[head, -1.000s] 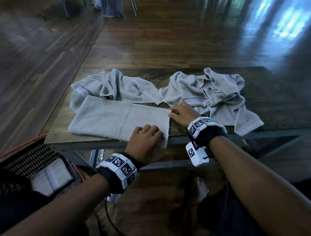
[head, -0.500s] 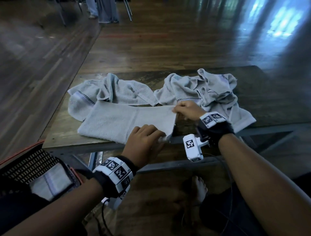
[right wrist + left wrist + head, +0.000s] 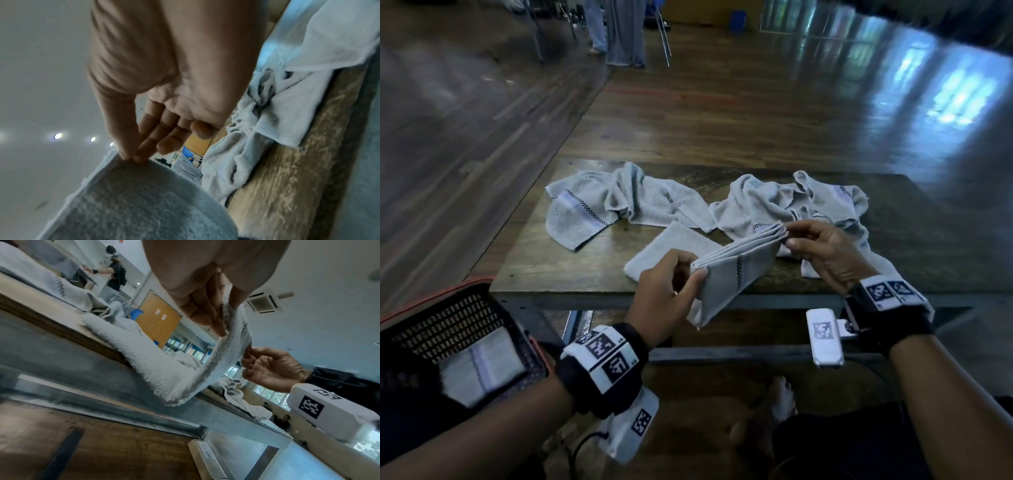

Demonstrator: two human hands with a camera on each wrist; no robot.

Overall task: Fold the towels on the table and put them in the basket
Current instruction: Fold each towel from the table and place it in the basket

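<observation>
So the towel (image 3: 732, 270) being worked is half up in the air over the near edge of the worktop (image 3: 571, 270), its lifted end pinched at both corners: left hand (image 3: 667, 291) has the near corner between thumb and fingers, right hand (image 3: 822, 253) nips the far corner with its fingertips. The long axis runs from about 7 o'clock up to 1 o'clock between the hands, with the tail end lying flat on the wood toward 10 o'clock. Looks like the fold has to go that way, over the flat part. The basket (image 3: 465, 308) sits down at 8 o'clock, so the left hand's closer. Soft, floppy grey terry with a dark checked stripe; two more crumpled towels (image 3: 619, 202) wait behind.
</observation>
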